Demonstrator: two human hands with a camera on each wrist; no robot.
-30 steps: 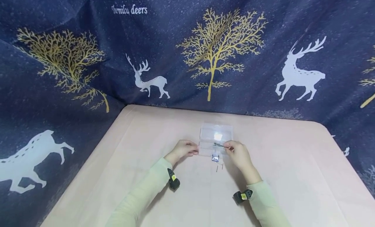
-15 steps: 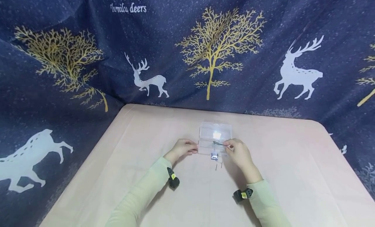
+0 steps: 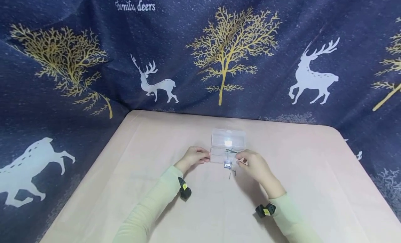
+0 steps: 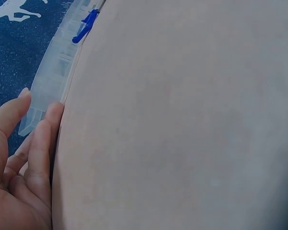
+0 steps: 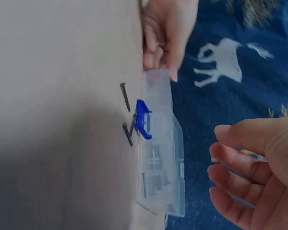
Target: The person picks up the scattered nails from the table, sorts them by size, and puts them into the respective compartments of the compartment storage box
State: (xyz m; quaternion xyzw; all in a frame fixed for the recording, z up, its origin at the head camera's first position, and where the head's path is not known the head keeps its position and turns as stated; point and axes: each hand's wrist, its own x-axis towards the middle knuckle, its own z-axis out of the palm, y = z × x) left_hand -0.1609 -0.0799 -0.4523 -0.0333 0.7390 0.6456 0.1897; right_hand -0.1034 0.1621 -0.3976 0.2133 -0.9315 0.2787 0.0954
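A clear plastic box point(image 3: 217, 156) stands on the table with its lid point(image 3: 219, 136) tipped back and a blue latch point(image 5: 143, 120) at its front. My left hand point(image 3: 195, 156) pinches the box's left end between thumb and fingers. Beside the right end hovers my right hand point(image 3: 256, 165), fingers loosely bent and nothing between them in the right wrist view. Dark nails point(image 3: 231, 151) lie in the box's right part. On the table before the latch are several loose dark nails point(image 5: 125, 97), one partly behind the latch.
A pale pink cloth point(image 3: 175, 131) covers the table. Behind it hangs a dark blue curtain point(image 3: 194, 107) printed with deer and trees. Black wrist cameras point(image 3: 185, 190) sit on both sleeves.
My right hand has let go of the nails it pinched over the box and its fingers have parted. The left hand stays at the box's left end. The head view has shifted slightly.
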